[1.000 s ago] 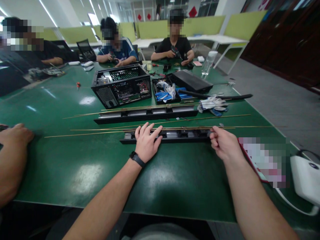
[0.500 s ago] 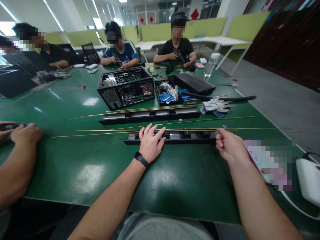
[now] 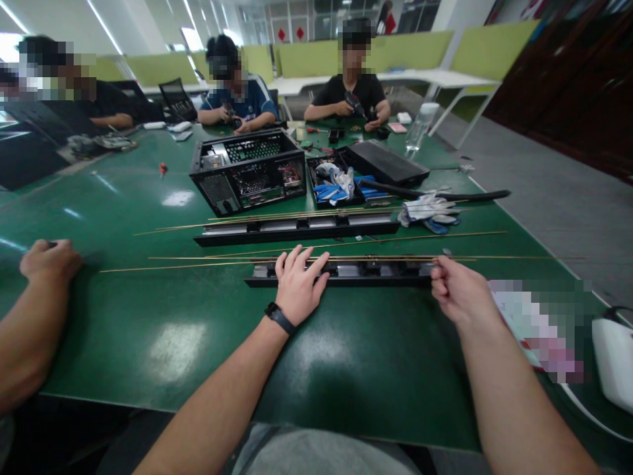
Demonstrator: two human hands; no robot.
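A long black rail (image 3: 376,272) lies across the green table (image 3: 198,330) in front of me. My left hand (image 3: 298,285) rests flat on its left part, fingers spread, a black band on the wrist. My right hand (image 3: 457,288) is closed in a pinch at the rail's right end, where thin brass rods (image 3: 198,262) run past; whether it grips the rail or a rod is not clear. A second black rail (image 3: 297,231) lies parallel behind, with more brass rods along it.
Behind stand an open black computer case (image 3: 250,170), a tray with blue-white gloves (image 3: 333,181), a black flat case (image 3: 383,163), loose gloves (image 3: 425,210) and a water bottle (image 3: 418,125). Another person's fist (image 3: 49,260) rests at left. Three people sit across. A white device (image 3: 613,356) lies right.
My hands stay on the rail. The person's hand at left has shifted a little and closed into a fist. The view has shifted slightly.
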